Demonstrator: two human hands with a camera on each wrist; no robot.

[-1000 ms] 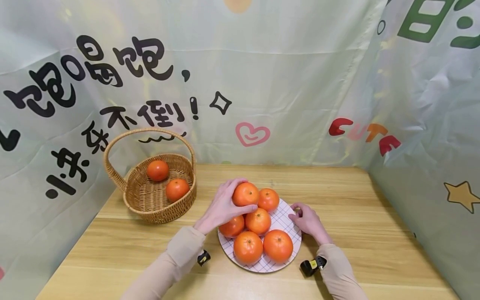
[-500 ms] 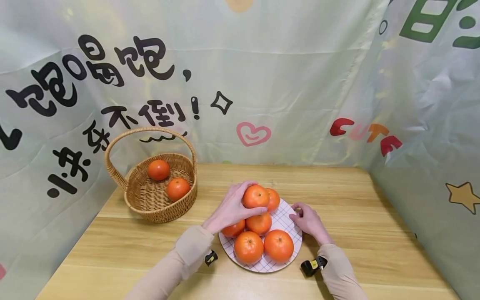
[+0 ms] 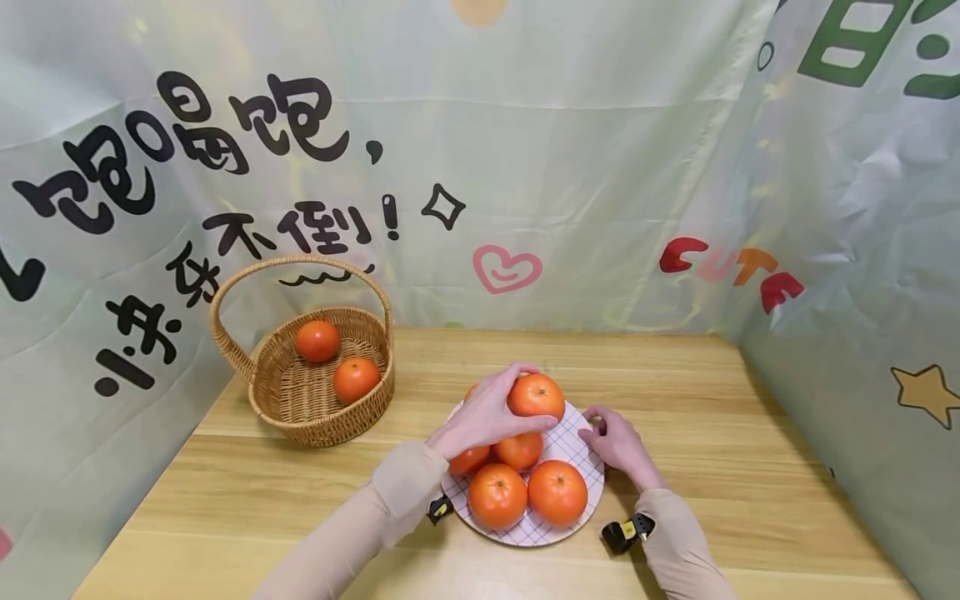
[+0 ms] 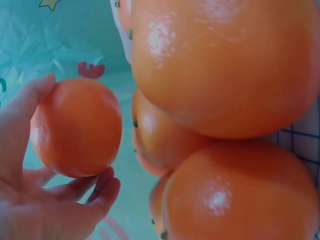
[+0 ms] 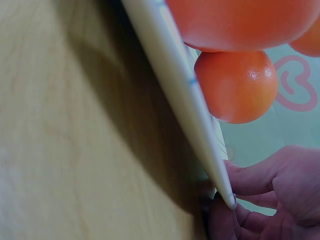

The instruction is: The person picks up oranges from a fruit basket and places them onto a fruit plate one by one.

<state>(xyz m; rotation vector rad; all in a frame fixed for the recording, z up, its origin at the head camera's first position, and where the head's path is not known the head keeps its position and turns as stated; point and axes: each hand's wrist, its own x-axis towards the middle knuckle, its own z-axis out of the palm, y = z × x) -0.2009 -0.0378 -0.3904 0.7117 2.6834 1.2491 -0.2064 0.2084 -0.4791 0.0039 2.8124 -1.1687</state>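
My left hand (image 3: 483, 414) grips an orange (image 3: 536, 395) over the far part of a round white checked plate (image 3: 570, 442). In the left wrist view, thumb and fingers curl round this orange (image 4: 77, 127), which hangs apart from the others. Several more oranges lie on the plate, two of them, a left one (image 3: 497, 496) and a right one (image 3: 557, 492), at its near side. Others are partly covered by the left hand. My right hand (image 3: 617, 439) pinches the plate's right rim, thumb above and fingers beneath, as the right wrist view shows (image 5: 270, 195).
A wicker basket (image 3: 322, 433) with a tall handle stands at the left back of the wooden table (image 3: 720, 467). Inside it lie two oranges, one farther back (image 3: 317, 340) and one nearer (image 3: 356, 381). A printed cloth (image 3: 585, 167) rises behind the table and along its sides.
My left hand has carried the orange rightward across the plate, where it now covers another orange at the far edge. The right hand keeps its hold on the rim.
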